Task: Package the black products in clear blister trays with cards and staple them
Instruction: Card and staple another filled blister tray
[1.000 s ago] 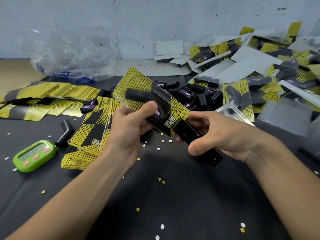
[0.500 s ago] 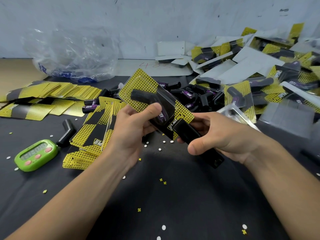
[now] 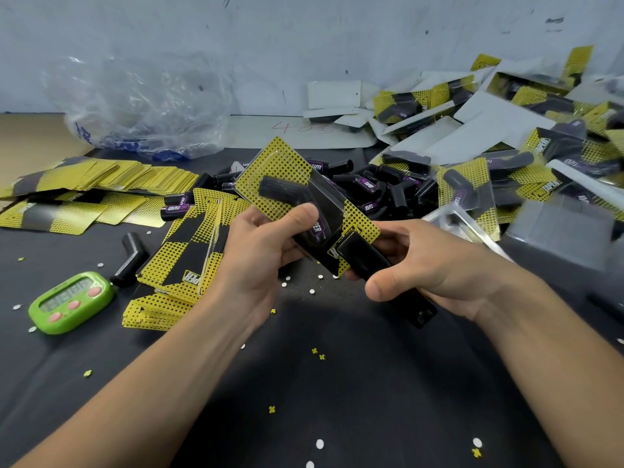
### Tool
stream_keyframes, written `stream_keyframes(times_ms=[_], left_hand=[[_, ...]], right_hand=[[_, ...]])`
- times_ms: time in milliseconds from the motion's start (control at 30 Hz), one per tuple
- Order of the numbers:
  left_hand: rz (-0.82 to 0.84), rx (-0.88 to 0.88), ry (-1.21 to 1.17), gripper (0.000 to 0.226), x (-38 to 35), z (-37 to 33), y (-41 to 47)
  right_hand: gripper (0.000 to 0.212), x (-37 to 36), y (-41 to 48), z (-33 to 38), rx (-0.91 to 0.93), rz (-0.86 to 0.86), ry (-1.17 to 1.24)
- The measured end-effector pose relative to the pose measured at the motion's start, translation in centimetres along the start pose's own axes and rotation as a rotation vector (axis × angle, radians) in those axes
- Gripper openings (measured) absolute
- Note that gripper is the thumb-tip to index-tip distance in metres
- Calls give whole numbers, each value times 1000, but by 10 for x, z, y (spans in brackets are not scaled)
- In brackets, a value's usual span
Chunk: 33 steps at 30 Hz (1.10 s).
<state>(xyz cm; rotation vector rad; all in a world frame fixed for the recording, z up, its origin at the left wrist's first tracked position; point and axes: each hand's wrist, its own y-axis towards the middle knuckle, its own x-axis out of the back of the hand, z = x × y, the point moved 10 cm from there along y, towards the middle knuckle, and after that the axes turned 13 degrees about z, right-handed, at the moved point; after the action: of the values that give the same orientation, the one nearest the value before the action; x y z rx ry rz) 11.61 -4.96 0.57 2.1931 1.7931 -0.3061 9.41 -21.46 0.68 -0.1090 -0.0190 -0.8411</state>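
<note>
Left hand grip clamped on the blister pack, thumb on its clear front, held above mid tabletop. Right hand grip wrapped round the black stapler, nose at the pack's near-right corner. I see loose black products piled behind, card stack left, green timer near left.

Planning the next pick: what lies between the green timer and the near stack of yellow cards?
A loose black product lies between the green timer and the card stack, seen in the head view.
</note>
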Motion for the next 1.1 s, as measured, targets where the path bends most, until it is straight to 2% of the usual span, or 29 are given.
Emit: stream_keyframes(times_ms=[333, 400, 500, 600, 667, 767, 800, 833, 900, 933, 1000, 1100], left_hand=[[11, -26, 5, 87, 1, 0, 1], [2, -21, 1, 79, 4, 3, 3], [-39, -1, 26, 50, 9, 12, 3], [-110, -8, -13, 58, 12, 11, 2], [-180, -2, -54, 59, 23, 7, 3], [-157, 22, -52, 24, 27, 5, 4], [-136, 32, -44, 26, 24, 6, 3], [-115, 36, -39, 38, 19, 6, 2], [-67, 23, -42, 68, 9, 5, 1], [-43, 12, -34, 74, 5, 3, 1], [-8, 15, -22, 77, 1, 4, 2], [8, 20, 27, 71, -4, 7, 2]], right_hand=[[46, 2, 5, -2, 7, -50, 28], [48, 6, 6, -6, -16, -65, 36], [53, 2, 2, -10, -64, 52, 51], [63, -13, -7, -22, -202, 231, 71], [55, -19, -10, -26, -251, 288, 21], [58, -8, -7, -20, -253, 168, -121], [61, -1, -5, -14, -219, 80, -167], [59, 7, -3, -6, -173, -18, -199], [46, 17, -2, 4, -87, -164, -222], [39, 18, -1, 7, -61, -194, -228], [24, 16, 0, 8, -22, -241, -226], [20, 22, -1, 2, -22, -380, -205]])
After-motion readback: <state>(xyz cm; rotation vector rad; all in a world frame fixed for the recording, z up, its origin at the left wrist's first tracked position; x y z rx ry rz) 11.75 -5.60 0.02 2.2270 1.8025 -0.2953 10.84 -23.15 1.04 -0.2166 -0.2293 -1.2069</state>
